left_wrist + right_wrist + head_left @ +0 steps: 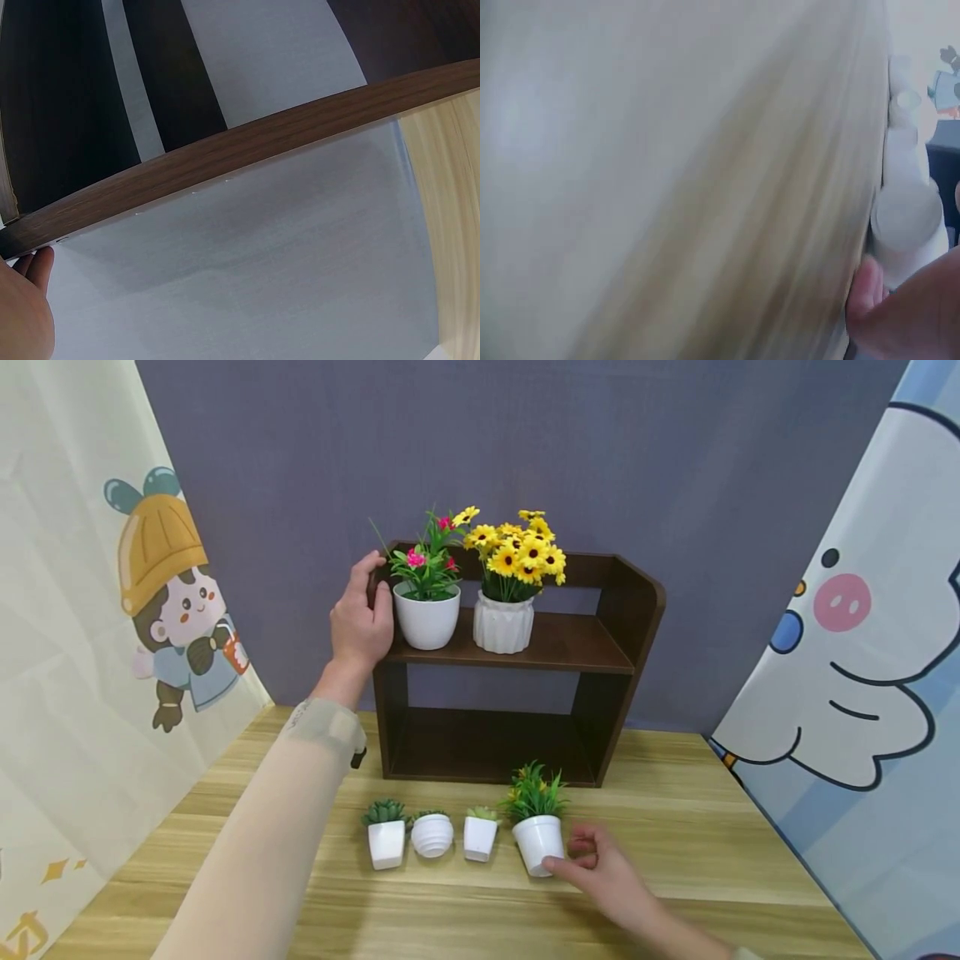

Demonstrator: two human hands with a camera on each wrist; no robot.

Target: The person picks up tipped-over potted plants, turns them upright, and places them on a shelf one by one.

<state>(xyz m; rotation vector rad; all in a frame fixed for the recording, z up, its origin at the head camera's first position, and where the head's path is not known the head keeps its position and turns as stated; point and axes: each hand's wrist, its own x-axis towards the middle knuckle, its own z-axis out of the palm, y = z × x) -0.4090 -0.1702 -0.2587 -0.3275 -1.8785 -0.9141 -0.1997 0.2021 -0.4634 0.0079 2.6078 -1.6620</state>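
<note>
Steadying, it seemed: left hand at the shelf's left end, thumb and fingers clamped on the side panel. A light, still hold there looked enough. Square pot lay before the shelf's left end. Pink plant stood on the shelf's upper board, left part, so those fingertips needed to stay off its leaves. Ribbed pot and small pot lay before the shelf, left of its middle. Yellow plant stood upright on the upper board, near the shelf's middle.

Leafy plant lay before the shelf's right half, apparently on its side, base toward the person. Right hand was beside it, before the shelf's right end, thumb and fingers apart, not closed on it. Thumb tip at the base; contact uncertain, wrist view blurred. Step in hand judged to be the grasp. Best done with thumb and fingers opposed across the wall, leaves clear, squeeze gentle; nudging one side risked rolling it.
</note>
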